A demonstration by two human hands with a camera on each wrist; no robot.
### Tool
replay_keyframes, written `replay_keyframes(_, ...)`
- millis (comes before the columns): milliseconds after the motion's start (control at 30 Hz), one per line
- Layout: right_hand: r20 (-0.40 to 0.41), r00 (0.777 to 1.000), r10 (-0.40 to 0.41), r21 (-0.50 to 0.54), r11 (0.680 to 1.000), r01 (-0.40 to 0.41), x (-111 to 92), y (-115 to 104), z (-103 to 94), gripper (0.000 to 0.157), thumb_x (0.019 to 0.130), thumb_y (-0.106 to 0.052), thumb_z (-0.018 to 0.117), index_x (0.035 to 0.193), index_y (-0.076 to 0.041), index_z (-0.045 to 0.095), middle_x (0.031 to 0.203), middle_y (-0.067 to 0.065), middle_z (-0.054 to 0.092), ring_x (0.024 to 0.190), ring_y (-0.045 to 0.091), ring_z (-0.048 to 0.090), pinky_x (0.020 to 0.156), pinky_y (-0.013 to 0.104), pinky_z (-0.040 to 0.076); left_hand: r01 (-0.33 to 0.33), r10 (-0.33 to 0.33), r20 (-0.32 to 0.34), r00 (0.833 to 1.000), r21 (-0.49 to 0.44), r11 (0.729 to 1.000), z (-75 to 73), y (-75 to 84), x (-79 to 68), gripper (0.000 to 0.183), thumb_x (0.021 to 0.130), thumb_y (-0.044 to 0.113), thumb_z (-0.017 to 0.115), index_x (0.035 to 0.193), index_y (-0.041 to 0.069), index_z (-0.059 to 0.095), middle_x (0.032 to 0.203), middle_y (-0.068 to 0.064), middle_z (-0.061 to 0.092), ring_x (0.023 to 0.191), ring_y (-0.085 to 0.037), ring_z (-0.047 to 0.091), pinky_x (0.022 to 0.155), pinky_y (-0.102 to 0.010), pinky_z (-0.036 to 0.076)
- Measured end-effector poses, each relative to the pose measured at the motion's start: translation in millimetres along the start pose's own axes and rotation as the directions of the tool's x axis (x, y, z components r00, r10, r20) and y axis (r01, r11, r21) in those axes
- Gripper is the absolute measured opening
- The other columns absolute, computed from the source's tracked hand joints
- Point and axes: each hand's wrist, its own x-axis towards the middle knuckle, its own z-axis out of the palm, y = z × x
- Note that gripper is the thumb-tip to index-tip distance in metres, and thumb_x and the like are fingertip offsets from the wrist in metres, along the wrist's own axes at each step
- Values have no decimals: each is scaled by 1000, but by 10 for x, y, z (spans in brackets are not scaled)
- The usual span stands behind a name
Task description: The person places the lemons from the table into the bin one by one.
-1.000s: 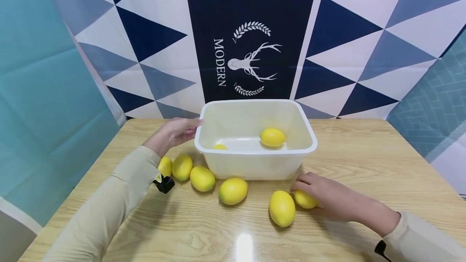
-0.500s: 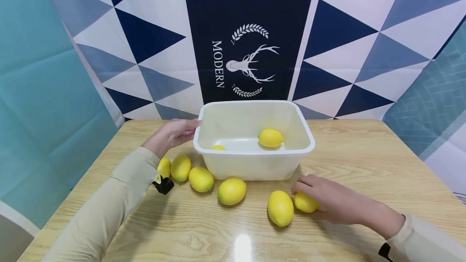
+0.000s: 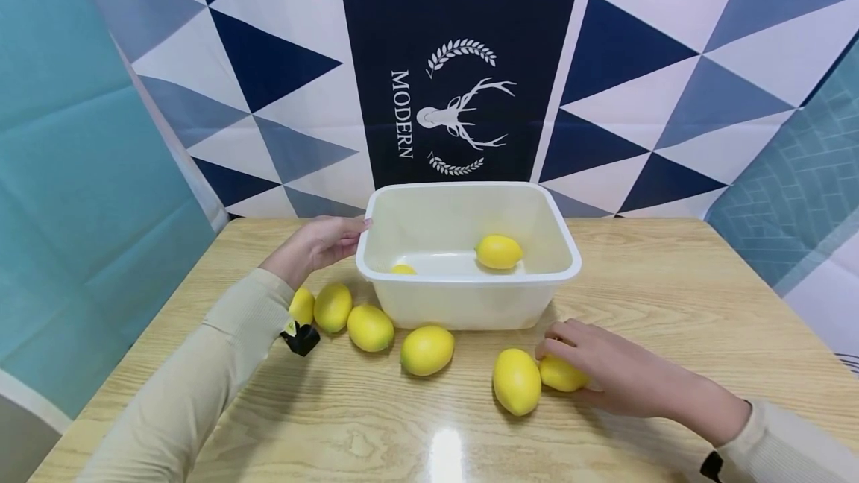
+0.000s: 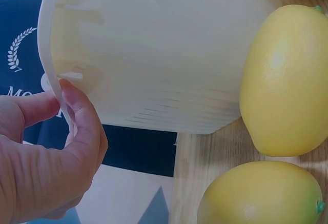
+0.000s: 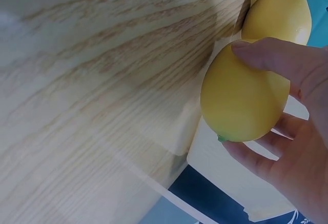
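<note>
My left hand (image 3: 321, 246) pinches the left rim of a white plastic tub (image 3: 463, 305); in the left wrist view its thumb and curled fingers clasp that rim (image 4: 45, 39). To the tub's front right, my right hand (image 3: 614, 370) curls round a lemon (image 3: 562, 373) on the table. The right wrist view has the thumb on one side of this lemon (image 5: 243, 96) and fingers on the other. Another lemon (image 3: 517, 382) lies right beside it. Inside the tub are a lemon (image 3: 499, 252) at the right and one (image 3: 403, 269) mostly hidden by the front wall.
Several lemons line the tub's front left: one (image 3: 427, 350) before the front wall, one (image 3: 370, 328) by the corner, another (image 3: 333, 308), and one (image 3: 302, 307) partly behind the left sleeve. A patterned cloth (image 3: 282, 80) hangs behind the wooden table (image 3: 362, 431).
The head view has shifted slightly. Both hands keep their holds, on the tub's rim and on the lemon, and the other lemons stay in place.
</note>
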Motion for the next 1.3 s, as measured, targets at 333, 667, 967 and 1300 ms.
replay_keyframes(333, -32, 999, -28, -72, 997, 26, 11, 11, 10, 69, 54, -16, 90, 115, -23, 58, 106, -11, 51, 92, 6, 47, 76, 30, 50, 13, -13, -6, 1000, -17, 1000, -8, -12, -9, 50, 100, 17, 55, 144, -2, 42, 110, -3, 59, 84, -5, 64, 115, -32, 40)
replay_keyframes(667, -40, 999, -20, -112, 994, 16, 17, 31, -40, 69, 52, -16, 91, 113, -23, 59, 107, -9, 51, 95, 8, 48, 76, 33, 51, 9, -9, -5, 1000, -20, 1000, 3, -19, -4, 51, 100, 16, 55, 145, -2, 41, 119, -6, 55, 82, -4, 64, 117, -33, 38)
replay_keyframes(967, 21, 1000, -22, -194, 981, 26, 58, 31, -217, 68, 53, -17, 90, 113, -19, 58, 108, -4, 53, 93, 14, 48, 77, 35, 52, 0, 0, -5, 1000, 2, 1000, 10, -9, -26, 51, 100, 17, 55, 145, -2, 42, 118, -5, 56, 81, -3, 64, 113, -29, 42)
replay_keyframes(1300, 16, 999, -32, -196, 980, 34, 69, 10, -325, 73, 51, -16, 92, 115, -19, 58, 106, -8, 53, 90, 11, 47, 73, 30, 51, 0, 0, 1, 1000, -10, 1000, 14, -13, -27, 51, 99, 16, 55, 145, -3, 41, 118, -6, 56, 85, -4, 64, 111, -28, 43)
